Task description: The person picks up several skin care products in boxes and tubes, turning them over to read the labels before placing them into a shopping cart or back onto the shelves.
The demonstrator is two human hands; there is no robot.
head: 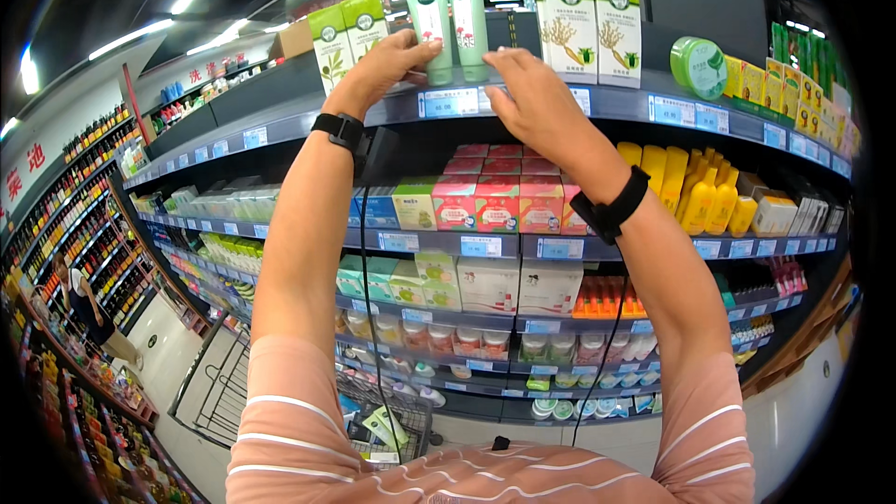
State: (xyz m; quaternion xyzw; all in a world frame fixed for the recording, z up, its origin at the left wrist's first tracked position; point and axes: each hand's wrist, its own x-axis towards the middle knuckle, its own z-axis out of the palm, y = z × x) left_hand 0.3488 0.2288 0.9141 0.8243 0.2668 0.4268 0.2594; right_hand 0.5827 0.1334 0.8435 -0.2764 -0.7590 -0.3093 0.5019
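Note:
Two pale green squeeze tubes [470,28] stand upright side by side on the top store shelf [392,109]. My left hand [393,64] is at the left tube [428,31], its thumb against the tube's front; whether its fingers close around it cannot be told. Just right of the other tube is my right hand [526,87], fingers bent and apart, nothing seen in it. Green-and-white boxes [364,26] stand left of the tubes, and taller green-topped cartons [616,31] stand to the right. Black bands with cables circle both wrists.
Lower shelves hold pink boxes [497,199], yellow bottles [700,199] and jars [441,339]. A wire shopping cart [222,381] with packages in it stands at the lower left. Farther left a person [91,311] stands in the aisle. A round green container [702,68] sits on the top shelf.

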